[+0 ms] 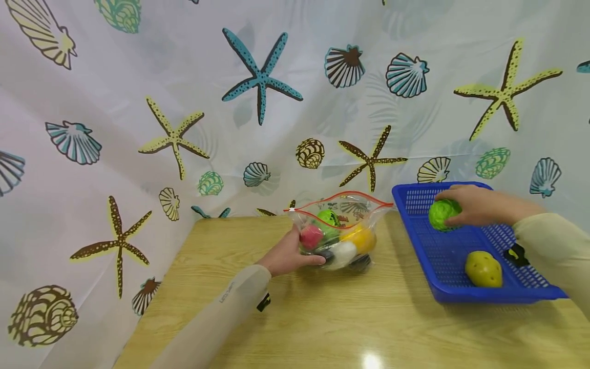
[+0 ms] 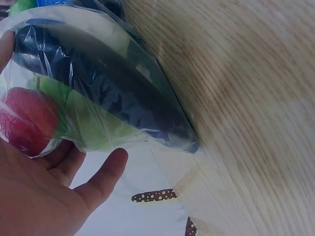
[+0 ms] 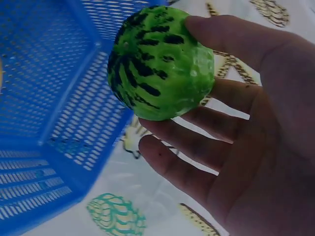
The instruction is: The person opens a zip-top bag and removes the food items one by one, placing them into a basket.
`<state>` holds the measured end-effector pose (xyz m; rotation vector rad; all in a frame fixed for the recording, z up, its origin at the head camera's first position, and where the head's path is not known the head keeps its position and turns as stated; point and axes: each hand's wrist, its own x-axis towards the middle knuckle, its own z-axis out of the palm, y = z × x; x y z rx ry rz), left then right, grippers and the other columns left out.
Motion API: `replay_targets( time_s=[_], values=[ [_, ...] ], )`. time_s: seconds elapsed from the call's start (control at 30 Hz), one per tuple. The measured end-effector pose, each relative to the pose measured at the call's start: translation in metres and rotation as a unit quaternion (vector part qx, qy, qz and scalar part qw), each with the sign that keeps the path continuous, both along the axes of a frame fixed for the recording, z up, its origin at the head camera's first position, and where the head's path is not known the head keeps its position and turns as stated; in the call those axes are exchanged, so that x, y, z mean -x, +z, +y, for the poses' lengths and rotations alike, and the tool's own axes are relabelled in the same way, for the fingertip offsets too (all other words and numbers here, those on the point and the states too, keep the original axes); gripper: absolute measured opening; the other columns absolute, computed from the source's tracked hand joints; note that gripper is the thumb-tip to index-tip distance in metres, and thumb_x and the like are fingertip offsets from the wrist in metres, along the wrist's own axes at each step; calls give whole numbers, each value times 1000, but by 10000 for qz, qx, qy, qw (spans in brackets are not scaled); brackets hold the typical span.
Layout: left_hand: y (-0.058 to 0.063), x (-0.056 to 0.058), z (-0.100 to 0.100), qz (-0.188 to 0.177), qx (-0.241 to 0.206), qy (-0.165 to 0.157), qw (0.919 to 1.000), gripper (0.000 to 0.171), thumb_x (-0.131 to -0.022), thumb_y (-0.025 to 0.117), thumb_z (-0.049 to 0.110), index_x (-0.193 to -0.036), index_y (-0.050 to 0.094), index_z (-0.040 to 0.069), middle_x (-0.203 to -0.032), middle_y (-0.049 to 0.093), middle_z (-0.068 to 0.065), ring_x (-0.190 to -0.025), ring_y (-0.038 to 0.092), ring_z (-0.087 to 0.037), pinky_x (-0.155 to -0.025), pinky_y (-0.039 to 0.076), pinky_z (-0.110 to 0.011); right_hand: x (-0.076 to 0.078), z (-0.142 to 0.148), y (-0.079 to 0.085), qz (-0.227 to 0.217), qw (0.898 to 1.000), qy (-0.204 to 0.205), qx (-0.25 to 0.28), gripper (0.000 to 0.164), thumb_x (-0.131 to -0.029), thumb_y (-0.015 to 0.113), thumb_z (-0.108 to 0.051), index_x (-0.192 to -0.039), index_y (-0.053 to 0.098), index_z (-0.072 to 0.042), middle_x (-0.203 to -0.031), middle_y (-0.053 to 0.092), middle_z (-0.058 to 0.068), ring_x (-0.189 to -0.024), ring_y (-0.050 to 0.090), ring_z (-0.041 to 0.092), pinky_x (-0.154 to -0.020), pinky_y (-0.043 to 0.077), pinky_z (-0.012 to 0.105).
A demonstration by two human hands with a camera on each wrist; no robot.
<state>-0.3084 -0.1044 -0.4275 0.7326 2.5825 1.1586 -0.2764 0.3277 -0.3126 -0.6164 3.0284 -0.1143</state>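
In the head view, my left hand [image 1: 295,254] grips the left side of a clear zip bag [image 1: 361,207], whose red-edged mouth gapes upward. Inside are a red apple [image 2: 29,118], a dark, long eggplant [image 2: 98,78], an orange fruit [image 1: 361,239], a white piece [image 1: 343,253] and green pieces. My right hand [image 1: 475,205] pinches a round green toy fruit [image 3: 160,64] with dark streaks between thumb and fingertips. That hand is above the blue basket [image 1: 415,236]. Down in the basket lies a yellow potato-shaped piece [image 1: 483,269].
Bag and basket stand side by side on a wooden table [image 1: 332,318]. Behind the table hangs a white curtain [image 1: 295,128] printed with shells and starfish, close to the bag and basket. The basket's raised rim lies under my right forearm.
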Motion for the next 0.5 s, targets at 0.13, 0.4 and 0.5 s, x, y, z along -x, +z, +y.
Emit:
replay_targets(
  time_s=[0.13, 0.4, 0.5],
  values=[
    [-1, 0, -1, -5, -30, -34, 10000, 118, -65, 77, 62, -152, 3, 33, -147, 33, 7, -123, 34, -2, -105, 33, -39, -1, 5, -20, -384, 9989, -42, 273, 58, -76, 79, -24, -122, 59, 5, -114, 60, 25, -97, 55, 34, -79, 50, 55],
    [0, -1, -1, -18, -41, -84, 10000, 115, -67, 76, 60, -153, 11, 21, -141, 40, 4, -118, 40, -2, -102, 37, -38, 0, 1, -36, -940, 9953, 136, 184, 40, -83, 71, -13, -118, 62, 2, -112, 63, 20, -101, 55, 38, -82, 49, 56],
    [-1, -1, -1, -16, -12, -64, 10000, 115, -67, 76, 60, -152, 11, 19, -140, 41, 4, -117, 40, -2, -102, 38, -38, 0, -2, -37, -943, 9953, 157, 177, 37, -84, 70, -12, -118, 63, 1, -111, 64, 18, -100, 56, 36, -82, 50, 55]
  ],
)
